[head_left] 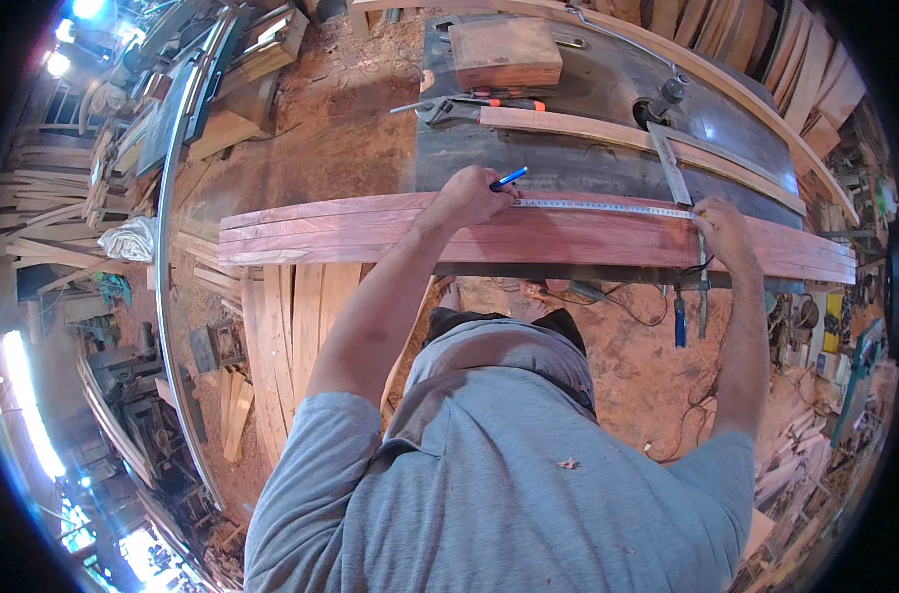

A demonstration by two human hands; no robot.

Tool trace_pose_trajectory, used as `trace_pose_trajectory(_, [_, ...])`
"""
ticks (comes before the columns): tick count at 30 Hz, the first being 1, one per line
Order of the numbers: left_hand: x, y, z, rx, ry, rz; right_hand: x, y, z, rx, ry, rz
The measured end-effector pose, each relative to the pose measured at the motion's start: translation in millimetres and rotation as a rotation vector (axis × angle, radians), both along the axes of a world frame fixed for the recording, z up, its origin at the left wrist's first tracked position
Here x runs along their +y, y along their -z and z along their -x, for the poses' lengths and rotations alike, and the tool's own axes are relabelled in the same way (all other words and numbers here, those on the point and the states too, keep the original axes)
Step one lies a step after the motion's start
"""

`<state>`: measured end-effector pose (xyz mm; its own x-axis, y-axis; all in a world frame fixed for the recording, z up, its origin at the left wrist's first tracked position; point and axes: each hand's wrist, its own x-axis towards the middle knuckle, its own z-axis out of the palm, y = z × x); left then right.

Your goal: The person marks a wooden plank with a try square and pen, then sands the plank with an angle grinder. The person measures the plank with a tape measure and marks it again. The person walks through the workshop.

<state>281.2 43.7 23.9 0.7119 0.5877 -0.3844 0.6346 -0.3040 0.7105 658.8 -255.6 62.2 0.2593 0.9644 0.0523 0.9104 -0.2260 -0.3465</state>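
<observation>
Across the bench lies a stack of pinkish wooden boards (588,235), set edge to edge. A pale measuring tape (602,206) is stretched along their top between my two hands. My left hand (472,198) is closed around a blue pen (510,179), its fingers at the tape's left end. At the tape's right end, my right hand (724,233) is closed on it, resting by the boards' near edge. Just left of that hand, a metal clamp (670,166) crosses the boards; its blue handle (680,322) hangs below. The tape's case cannot be made out.
On the dark metal table (588,168) lie a wooden block (505,54), an adjustable wrench (449,112), an orange-handled tool (516,103) and a long wooden strip (568,124). Planks (291,326) stand below left. A long metal rail (163,267) runs further left. Sawdust covers the floor.
</observation>
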Motion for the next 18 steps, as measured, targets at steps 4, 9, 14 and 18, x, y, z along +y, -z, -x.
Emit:
trace_pose_trajectory(4, [-1, -9, -1, -0.026, 0.010, 0.010, -2, -2, 0, -0.009, -0.021, -0.015])
trace_pose_trajectory(9, [4, 12, 3, -0.073, 0.071, -0.104, -3, 4, -11, -0.041, -0.029, 0.020])
trace_pose_trajectory(14, [0, 5, -2, 0.006, 0.051, -0.142, -5, 13, -17, -0.102, -0.030, 0.087])
trace_pose_trajectory(18, [-8, -3, 3, -0.065, -0.007, -0.066, -2, 10, -9, -0.026, 0.075, 0.129])
